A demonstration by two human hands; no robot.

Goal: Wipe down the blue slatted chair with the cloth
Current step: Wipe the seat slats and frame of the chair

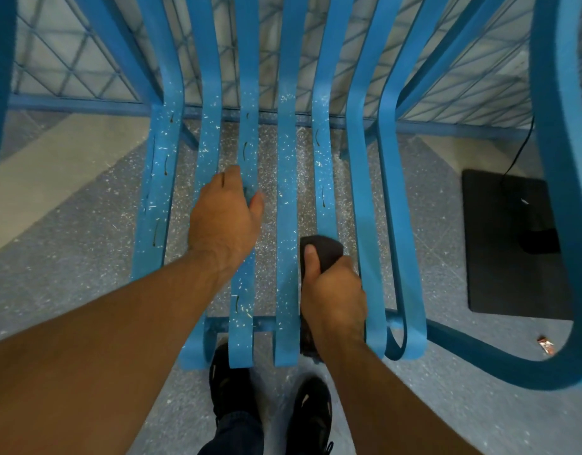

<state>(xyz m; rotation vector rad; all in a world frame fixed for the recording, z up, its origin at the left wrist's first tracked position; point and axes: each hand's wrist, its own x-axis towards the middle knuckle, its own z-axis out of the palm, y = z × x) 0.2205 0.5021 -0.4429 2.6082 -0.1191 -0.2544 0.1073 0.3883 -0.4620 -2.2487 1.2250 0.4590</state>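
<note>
The blue slatted chair [286, 198] fills the view from above, its seat slats running toward me. The left and middle slats are speckled with white crumbs and thin dark streaks; the two slats on the right look clean. My left hand [225, 215] grips the second and third slats from the left, fingers curled around them. My right hand [334, 297] is closed on a dark grey cloth [324, 249], which is pressed on the front part of the fifth slat. Part of the cloth hangs below my palm near the seat's front edge.
The chair's right armrest [565, 178] curves close along the right edge. A black flat mat [509, 244] with a cable lies on the floor to the right. A small wrapper [545, 344] lies near it. My black shoes [269, 399] stand under the seat's front. A blue wire fence stands behind.
</note>
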